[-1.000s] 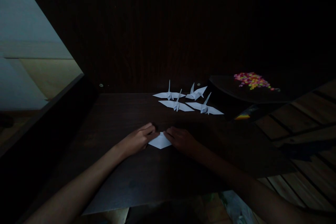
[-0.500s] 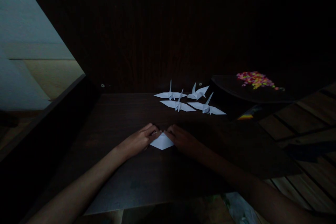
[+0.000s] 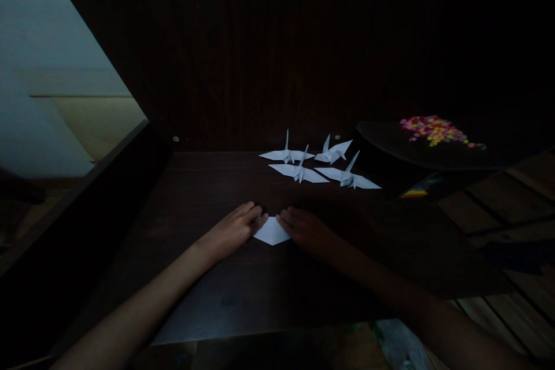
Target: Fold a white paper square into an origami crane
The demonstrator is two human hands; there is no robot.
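Observation:
A folded sheet of white paper (image 3: 273, 233) lies on the dark wooden desk, its pointed corner toward me. My left hand (image 3: 243, 223) grips its left side, fingers curled and thumb near the top edge. On the opposite side my right hand (image 3: 303, 228) holds the paper the same way, thumb pressed at the top edge. Both hands cover the outer ends of the sheet. Beyond them stand several white paper cranes, among them a front left crane (image 3: 299, 173) and a front right crane (image 3: 348, 178), wings spread.
Small multicoloured pieces (image 3: 436, 130) are heaped on a dark curved shelf (image 3: 390, 147) at the right. A dark raised side board (image 3: 82, 196) borders the desk (image 3: 195, 306) on the left, and a tall dark panel rises behind. Wooden slats show at the lower right.
The whole view has shifted slightly, so things appear a little further right. Both thumbs now lie along the paper's top edge, which looks flatter than the earlier peak.

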